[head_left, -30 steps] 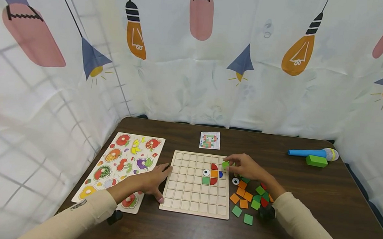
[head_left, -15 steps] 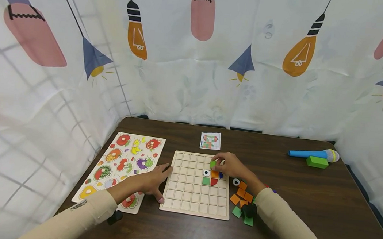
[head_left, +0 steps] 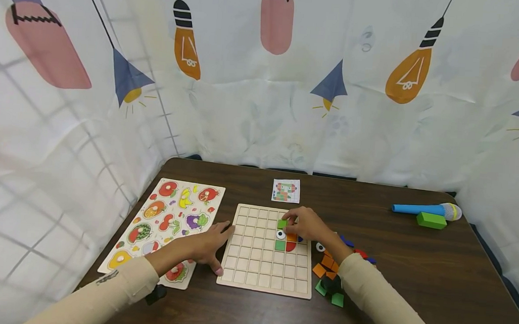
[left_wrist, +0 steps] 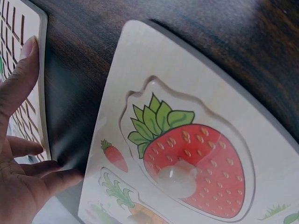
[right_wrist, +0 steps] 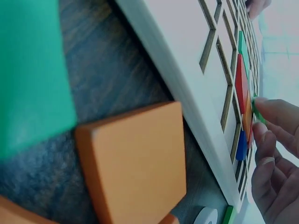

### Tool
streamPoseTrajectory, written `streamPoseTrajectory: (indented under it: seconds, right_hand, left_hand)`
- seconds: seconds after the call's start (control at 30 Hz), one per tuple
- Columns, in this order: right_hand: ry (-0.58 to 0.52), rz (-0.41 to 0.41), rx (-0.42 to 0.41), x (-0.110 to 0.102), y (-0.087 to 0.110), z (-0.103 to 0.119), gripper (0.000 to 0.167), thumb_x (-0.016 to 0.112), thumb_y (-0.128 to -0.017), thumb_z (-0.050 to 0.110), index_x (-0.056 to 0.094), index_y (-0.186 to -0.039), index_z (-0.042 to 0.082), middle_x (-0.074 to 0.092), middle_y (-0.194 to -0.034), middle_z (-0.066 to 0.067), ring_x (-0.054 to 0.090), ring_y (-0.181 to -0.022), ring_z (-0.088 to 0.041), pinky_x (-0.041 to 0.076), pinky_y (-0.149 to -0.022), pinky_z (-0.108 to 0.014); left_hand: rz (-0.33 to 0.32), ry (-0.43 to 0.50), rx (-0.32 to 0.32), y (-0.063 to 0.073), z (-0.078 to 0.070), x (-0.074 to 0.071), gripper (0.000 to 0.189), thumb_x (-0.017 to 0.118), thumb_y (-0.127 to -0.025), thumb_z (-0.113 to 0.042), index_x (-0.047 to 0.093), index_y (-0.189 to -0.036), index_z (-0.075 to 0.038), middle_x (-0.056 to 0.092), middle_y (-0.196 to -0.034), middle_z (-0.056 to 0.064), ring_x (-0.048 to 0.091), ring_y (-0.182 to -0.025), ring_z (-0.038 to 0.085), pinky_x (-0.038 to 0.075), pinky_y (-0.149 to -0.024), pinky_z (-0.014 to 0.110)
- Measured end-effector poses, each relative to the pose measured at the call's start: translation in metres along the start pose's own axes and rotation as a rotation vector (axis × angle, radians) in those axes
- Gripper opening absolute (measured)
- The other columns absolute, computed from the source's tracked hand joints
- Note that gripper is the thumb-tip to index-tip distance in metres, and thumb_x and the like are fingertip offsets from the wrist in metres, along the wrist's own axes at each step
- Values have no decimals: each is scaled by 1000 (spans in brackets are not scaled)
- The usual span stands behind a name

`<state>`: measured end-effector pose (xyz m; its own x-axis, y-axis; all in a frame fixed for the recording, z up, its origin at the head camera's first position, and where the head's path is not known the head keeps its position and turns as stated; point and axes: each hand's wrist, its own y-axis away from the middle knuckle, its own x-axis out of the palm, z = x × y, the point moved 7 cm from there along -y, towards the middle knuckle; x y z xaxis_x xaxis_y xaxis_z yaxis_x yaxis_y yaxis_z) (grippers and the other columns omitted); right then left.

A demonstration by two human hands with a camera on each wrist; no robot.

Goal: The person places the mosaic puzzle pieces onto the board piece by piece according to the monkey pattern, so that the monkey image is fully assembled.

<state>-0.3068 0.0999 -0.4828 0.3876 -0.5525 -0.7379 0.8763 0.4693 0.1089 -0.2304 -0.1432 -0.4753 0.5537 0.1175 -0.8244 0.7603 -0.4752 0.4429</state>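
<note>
A wooden grid board [head_left: 253, 270] lies mid-table. My left hand [head_left: 211, 246], fingers spread, rests along its left edge; in the left wrist view the thumb [left_wrist: 28, 58] lies on the rim. With my right hand [head_left: 305, 224] I pinch a green square tile [head_left: 281, 224] at the cell just above an eye tile [head_left: 281, 234]. Around it sit a darker green square [head_left: 279, 245], a red curved piece [head_left: 290, 246], an orange square [head_left: 291, 237] and a blue piece [head_left: 300, 239]. My right fingers partly cover this cluster.
Loose orange tiles [head_left: 319, 270] and green tiles [head_left: 338, 299] lie right of the board, partly under my right forearm. A fruit puzzle board [head_left: 220, 191] is at left, a pattern card [head_left: 286, 191] behind. A blue microphone [head_left: 417, 209] and green block [head_left: 432, 220] stand far right.
My right hand has carried the green tile leftward from the board's right edge to the cell above the eye tile. My left hand stays at the board's left edge.
</note>
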Motion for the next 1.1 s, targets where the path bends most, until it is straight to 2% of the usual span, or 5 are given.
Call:
streamPoseTrajectory:
  seconds: [0.3, 0.4, 0.57, 0.7, 1.1]
  right_hand:
    - [35, -1, 33, 0, 0, 0, 29, 78, -88, 20, 74, -115, 10, 64, -84, 4, 53, -69, -12, 43, -65, -27]
    - [28, -3, 42, -1, 0, 0, 24, 78, -88, 19, 74, -111, 11, 64, -84, 4, 53, -70, -12, 44, -65, -27]
    - [59, 14, 9, 0, 4, 3, 12, 79, -88, 23, 76, -96, 16, 63, -77, 6, 53, -68, -12, 44, -63, -26]
    - [79, 35, -20, 2, 6, 7, 10, 80, -86, 28, 76, -89, 20, 62, -74, 8, 52, -67, -12, 42, -60, -27]
    - [98, 18, -56, 4, 12, 16, 14, 82, -85, 28, 80, -93, 16, 66, -85, 8, 55, -74, -8, 46, -64, -27]
  left_hand:
    - [2, 7, -3, -3, 3, 2, 121, 92, -69, -35, 19, -159, -2, 12, -165, 25, 13, -153, 46, 28, -118, 58]
    - [6, 13, -1, -2, 2, 2, 121, 93, -69, -35, 19, -159, -1, 12, -165, 25, 13, -153, 46, 28, -118, 59]
    - [6, 19, 0, 0, 0, 1, 121, 93, -68, -34, 20, -158, 1, 13, -164, 27, 14, -152, 47, 28, -118, 59]
    - [5, 18, -2, 1, 0, 0, 121, 93, -68, -35, 20, -158, 0, 13, -164, 27, 14, -152, 47, 27, -118, 59]
    - [2, 12, -3, 1, -1, -1, 121, 94, -67, -35, 21, -158, 0, 14, -165, 26, 14, -152, 47, 28, -118, 59]
